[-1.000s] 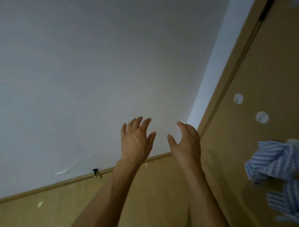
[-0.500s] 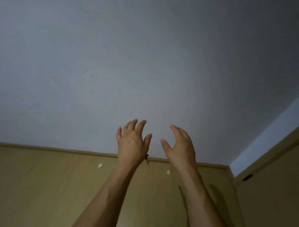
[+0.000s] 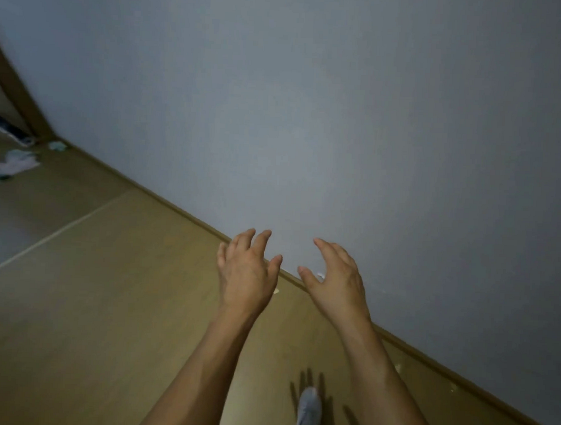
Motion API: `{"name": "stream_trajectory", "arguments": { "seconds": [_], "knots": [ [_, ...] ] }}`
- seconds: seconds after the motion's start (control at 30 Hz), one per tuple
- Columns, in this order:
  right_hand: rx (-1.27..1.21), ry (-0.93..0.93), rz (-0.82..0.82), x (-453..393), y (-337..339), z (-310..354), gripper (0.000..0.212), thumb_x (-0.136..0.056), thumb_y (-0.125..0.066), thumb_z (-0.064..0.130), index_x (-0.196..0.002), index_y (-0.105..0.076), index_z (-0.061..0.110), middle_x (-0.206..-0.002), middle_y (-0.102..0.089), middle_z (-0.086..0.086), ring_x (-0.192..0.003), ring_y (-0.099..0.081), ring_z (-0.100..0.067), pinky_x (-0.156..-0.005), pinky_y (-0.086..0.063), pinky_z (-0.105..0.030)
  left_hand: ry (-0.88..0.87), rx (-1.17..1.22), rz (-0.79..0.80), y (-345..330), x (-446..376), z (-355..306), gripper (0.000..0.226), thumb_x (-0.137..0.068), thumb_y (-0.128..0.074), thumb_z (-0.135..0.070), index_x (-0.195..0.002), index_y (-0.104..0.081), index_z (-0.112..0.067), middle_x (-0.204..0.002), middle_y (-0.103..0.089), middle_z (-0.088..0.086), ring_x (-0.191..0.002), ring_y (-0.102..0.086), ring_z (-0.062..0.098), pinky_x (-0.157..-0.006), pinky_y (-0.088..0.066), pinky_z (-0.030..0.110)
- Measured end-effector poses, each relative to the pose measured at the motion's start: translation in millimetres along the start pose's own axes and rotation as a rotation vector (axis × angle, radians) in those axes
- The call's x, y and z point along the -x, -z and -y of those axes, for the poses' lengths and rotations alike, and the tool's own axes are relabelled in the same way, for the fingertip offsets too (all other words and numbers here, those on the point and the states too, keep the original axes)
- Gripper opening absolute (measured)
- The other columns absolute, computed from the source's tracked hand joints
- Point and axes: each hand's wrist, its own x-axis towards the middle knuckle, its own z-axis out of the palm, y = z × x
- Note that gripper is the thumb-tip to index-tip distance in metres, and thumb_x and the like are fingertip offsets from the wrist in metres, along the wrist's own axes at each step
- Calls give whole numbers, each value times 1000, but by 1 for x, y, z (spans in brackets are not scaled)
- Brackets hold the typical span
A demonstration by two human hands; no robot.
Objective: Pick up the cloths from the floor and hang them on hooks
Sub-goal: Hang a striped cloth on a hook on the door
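Observation:
Both my hands are stretched out in front of me, empty, fingers spread. My left hand [image 3: 246,273] hovers over the wooden floor near the skirting; my right hand [image 3: 335,279] is beside it, in front of the grey wall. Far off at the left edge lie pale cloths [image 3: 16,164] on the floor, with a smaller light green cloth [image 3: 57,145] near the wall corner. No hooks are in view.
A grey wall [image 3: 341,118] fills most of the view, meeting the wooden floor [image 3: 108,301] along a diagonal skirting. A brown door frame [image 3: 16,88] stands at the far left. My grey-socked foot [image 3: 309,409] shows at the bottom.
The view has swung left: the door with the striped blue cloth on hooks has left the frame, and cloths on the floor have come into sight at left. My hands stay open and empty.

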Motion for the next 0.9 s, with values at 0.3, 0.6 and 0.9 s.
{"name": "stream_trajectory", "arguments": {
  "seconds": [0.3,0.6,0.9],
  "knots": [
    [-27,276,196,-105,-76,83,58,-91,-59,40,-144,-41,26,-149,-40,1,-138,-33,-17,-112,-31,-38,262,-99,-135,28,-69,84,52,-94,-54,-44,-143,-45,-29,-149,-44,0,-141,-34,18,-119,-16,44],
    [-82,496,379,-213,-115,168,57,-90,-61,37,-143,-42,26,-144,-45,3,-133,-42,-15,-111,-35,-38,460,-109,-289,55,-160,124,52,-95,-54,-40,-145,-44,-27,-150,-42,2,-141,-33,19,-118,-17,45],
    [-69,617,501,-259,-185,239,57,-89,-63,35,-142,-44,25,-143,-47,2,-133,-42,-15,-111,-34,-31,637,-127,-345,76,-198,202,52,-94,-55,-38,-144,-44,-27,-149,-43,3,-140,-34,20,-119,-16,43]
  ]
}}
